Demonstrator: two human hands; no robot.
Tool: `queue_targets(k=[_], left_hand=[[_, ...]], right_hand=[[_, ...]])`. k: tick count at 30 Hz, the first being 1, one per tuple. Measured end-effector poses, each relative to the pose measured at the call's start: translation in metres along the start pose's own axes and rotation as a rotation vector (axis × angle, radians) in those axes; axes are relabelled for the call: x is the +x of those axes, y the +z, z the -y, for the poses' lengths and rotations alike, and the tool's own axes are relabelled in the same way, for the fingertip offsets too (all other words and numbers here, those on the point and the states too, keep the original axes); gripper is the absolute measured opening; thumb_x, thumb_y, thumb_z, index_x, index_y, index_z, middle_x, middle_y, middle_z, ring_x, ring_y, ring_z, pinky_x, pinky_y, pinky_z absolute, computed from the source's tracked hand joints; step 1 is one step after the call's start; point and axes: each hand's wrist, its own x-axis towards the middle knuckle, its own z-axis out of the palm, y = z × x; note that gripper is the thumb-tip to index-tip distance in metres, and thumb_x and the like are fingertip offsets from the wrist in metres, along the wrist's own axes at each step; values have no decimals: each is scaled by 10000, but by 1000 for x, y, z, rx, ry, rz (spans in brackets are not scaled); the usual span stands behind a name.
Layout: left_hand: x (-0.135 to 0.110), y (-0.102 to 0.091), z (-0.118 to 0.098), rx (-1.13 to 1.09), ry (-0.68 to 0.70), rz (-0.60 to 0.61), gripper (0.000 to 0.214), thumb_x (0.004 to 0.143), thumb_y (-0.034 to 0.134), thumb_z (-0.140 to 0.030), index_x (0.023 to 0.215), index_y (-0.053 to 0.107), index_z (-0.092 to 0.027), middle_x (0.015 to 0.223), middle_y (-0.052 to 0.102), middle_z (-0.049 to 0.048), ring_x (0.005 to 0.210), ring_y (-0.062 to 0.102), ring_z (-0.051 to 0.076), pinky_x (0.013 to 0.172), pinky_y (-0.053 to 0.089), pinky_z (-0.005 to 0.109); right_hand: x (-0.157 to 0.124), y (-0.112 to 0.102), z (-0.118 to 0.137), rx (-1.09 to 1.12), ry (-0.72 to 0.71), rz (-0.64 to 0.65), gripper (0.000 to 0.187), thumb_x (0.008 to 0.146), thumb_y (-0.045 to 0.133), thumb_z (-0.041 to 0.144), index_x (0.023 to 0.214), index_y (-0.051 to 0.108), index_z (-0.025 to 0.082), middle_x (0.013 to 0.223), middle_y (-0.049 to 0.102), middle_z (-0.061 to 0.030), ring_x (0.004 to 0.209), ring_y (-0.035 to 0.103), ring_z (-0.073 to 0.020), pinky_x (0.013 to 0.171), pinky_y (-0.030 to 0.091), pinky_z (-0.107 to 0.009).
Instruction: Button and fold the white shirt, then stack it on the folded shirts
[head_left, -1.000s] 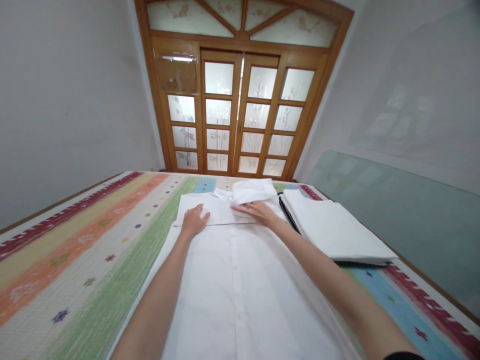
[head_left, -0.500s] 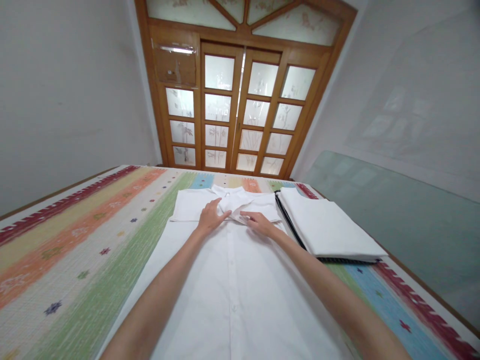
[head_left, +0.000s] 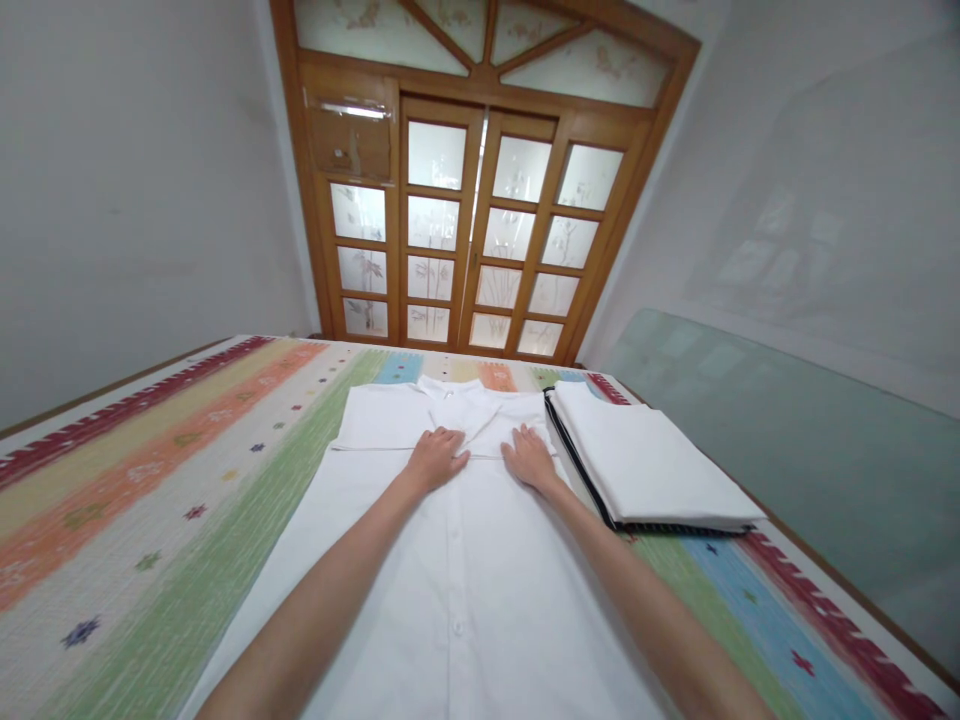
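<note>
A white button-front shirt [head_left: 480, 560] lies spread out, its collar [head_left: 450, 388] at the far end and its button line running towards me. Its sleeves [head_left: 382, 415] are folded inward across the upper chest. My left hand [head_left: 439, 458] rests on the chest near the button line, palm down, thumb apart from the fingers. On the right sleeve fold lies my right hand [head_left: 529, 456], fingers spread. Neither hand appears to grip the cloth, though the undersides of the fingers are hidden.
Right of the shirt sits a stack of folded clothes [head_left: 652, 455], white on top with a black edge below. A striped, patterned cover [head_left: 247, 480] lies beneath everything. A pale green padded panel [head_left: 750, 390] borders the right side. Wooden glass-paned doors [head_left: 465, 230] stand beyond.
Both hands have come slightly nearer to me and moved apart, the right one flattening onto the cloth. The raised sleeve ends at the middle now lie flatter.
</note>
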Motion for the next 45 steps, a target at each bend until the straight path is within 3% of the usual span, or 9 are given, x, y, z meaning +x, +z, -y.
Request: queue_targets(k=[4,10,16,24,27,32,35,39,45], left_hand=[[1,1,-3,-22,-152,-83,378,863,578,-398,1167,581,-172,1117,648,128,1072,574,273,919,427,405],[3,2,-4,-45,-205,-135,455,827,508,-144,1279,499,-195,1190,588,116,1066,561,240,902,460,346],[1,-2,0,-52,-312,-322,664,729,453,-9,1370,390,-167,1326,492,139,1135,519,262,927,467,355],[-1,-13,30,-296,-683,-498,594,771,496,-147,1347,350,-145,1232,539,144,1103,563,278,905,488,406],[-5,-17,33,-208,-620,-495,650,758,495,-131,1384,321,-139,1253,532,155,1133,542,290,922,471,406],[-9,-17,25,-5,-348,-317,823,667,536,-67,1450,301,-159,1399,456,148,1180,489,314,971,420,402],[-9,-14,25,-9,-399,-264,672,737,517,-100,1397,405,-156,1258,574,146,1119,525,301,949,428,397],[-7,-10,31,-109,-436,-271,291,818,490,-147,1072,626,-185,1023,659,117,1030,565,280,927,435,389],[-6,-10,39,-196,-590,-399,82,799,487,-158,780,554,-202,854,611,80,867,591,240,828,466,368]], right_hand=[[-4,-4,2,-1,22,-20,582,942,341,365,1419,399,38,1513,326,-203,1412,266,-307,1121,196,-402],[-4,-1,5,12,121,-56,669,937,320,396,1417,346,-70,1519,280,-249,1440,187,-311,1151,136,-395],[-5,6,7,23,150,-120,706,938,301,442,1421,337,-72,1501,313,-257,1423,234,-322,1144,155,-409],[-8,5,10,41,175,-126,732,921,328,455,1431,320,-70,1514,290,-250,1434,195,-330,1155,116,-406],[-10,5,12,45,185,-132,764,907,349,488,1440,315,-57,1535,245,-239,1443,148,-352,1158,92,-424],[-6,4,9,67,214,-90,814,883,366,545,1469,282,-14,1553,197,-234,1431,178,-363,1136,144,-456],[4,-4,4,63,217,-48,827,854,392,573,1459,324,13,1545,221,-235,1400,250,-377,1103,200,-491],[24,-14,-1,49,226,-6,734,862,397,506,1356,461,-34,1459,370,-278,1359,329,-368,1081,247,-467],[46,-7,-2,48,233,-5,714,905,362,402,1407,333,-105,1485,319,-288,1402,275,-327,1123,190,-404]])
